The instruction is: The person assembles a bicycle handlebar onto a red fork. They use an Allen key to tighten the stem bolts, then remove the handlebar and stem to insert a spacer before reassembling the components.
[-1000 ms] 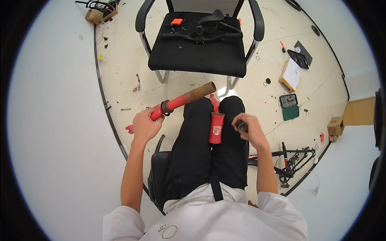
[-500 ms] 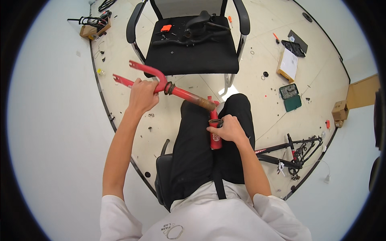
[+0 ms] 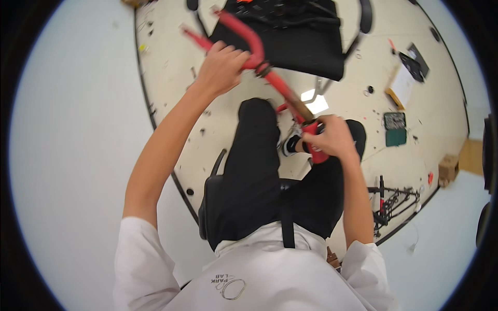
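Note:
A red bicycle fork [image 3: 252, 40] slants across the space above my knees, its two prongs pointing up and left. My left hand [image 3: 222, 68] is wrapped round it by the crown. Black rings sit at the base of its steerer tube [image 3: 284, 89], which is brownish toward the lower end. That end meets the top of a red head tube [image 3: 318, 156], part of a red bicycle frame; whether it has entered cannot be told. My right hand [image 3: 333, 136] grips the head tube between my knees. Motion blurs the fork, and my hand hides part of the tube.
Ahead stands a black chair [image 3: 306, 57] with dark parts on its seat. On the floor to the right lie a white-topped box [image 3: 400, 87], an opened green case [image 3: 396, 137], a black bicycle frame [image 3: 397, 205] and a cardboard box [image 3: 447, 168]. Small parts are scattered about.
The fork has swung to a steeper slant, and its steerer end has come to the head tube's mouth. My knees have spread, and the head tube has shifted right and away with my right hand.

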`<state>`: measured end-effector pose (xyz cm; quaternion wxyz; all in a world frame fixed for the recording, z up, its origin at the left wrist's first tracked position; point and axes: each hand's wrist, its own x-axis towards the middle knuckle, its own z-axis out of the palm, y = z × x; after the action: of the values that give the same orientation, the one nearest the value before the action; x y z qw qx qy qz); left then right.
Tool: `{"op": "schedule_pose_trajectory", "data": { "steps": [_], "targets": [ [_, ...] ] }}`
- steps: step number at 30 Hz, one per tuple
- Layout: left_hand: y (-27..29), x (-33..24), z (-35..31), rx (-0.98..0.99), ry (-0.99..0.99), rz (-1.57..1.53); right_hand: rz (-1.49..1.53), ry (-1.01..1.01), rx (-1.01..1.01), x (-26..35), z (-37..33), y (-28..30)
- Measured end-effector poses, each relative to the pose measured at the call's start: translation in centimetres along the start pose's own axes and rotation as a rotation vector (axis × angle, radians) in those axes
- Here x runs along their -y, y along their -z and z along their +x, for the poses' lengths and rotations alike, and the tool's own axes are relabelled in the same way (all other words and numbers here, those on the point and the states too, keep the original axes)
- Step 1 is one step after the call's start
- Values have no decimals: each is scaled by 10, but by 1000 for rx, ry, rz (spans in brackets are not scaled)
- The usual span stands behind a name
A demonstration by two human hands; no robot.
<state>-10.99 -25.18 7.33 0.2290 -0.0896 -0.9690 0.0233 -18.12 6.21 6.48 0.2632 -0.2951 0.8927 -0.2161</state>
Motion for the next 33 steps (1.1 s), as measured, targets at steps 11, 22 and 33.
{"op": "schedule_pose_trajectory", "data": {
  "steps": [11, 22, 33],
  "targets": [
    [-46, 9, 13, 75, -130, -74, -13, 190, 147, 24, 66, 35],
    [-81, -6, 14, -218, -27, -2, -22, 164, 203, 20, 100, 44],
    [-34, -23, 30, 461, 204, -366, -38, 188, 223, -1, 113, 56]
  ]
}}
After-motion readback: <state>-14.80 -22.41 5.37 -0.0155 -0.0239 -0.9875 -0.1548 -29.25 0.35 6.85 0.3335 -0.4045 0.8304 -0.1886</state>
